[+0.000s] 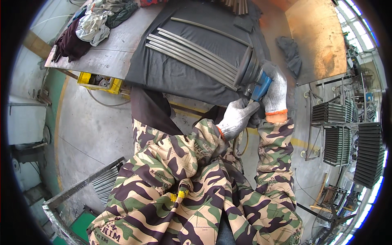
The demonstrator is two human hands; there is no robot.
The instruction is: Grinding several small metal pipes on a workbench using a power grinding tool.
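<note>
A blue-bodied sander [261, 86] with a wide round dark pad [247, 67] is held at the near right of the cloth-covered table. Wrapped round its body is my right hand [275, 86], in a grey-white knit glove with an orange cuff. My left hand [236, 117], gloved alike, is closed on the sander's lower handle end, close to the hose. Several bare metal rods [192, 57] lie side by side across the black cloth [141, 67], their right ends beside the pad. Another rod [210, 29] rests apart, farther back. The pad hides what lies directly under it.
Crumpled cloths [87, 26] lie at the table's far left. Below them sits a yellow crate [100, 83] of metal parts. A brown board [320, 38] stands at right, near a dark rag [289, 55]. Racks of dark bars [337, 141] stand farther right; a metal-framed rack [69, 196] is at lower left.
</note>
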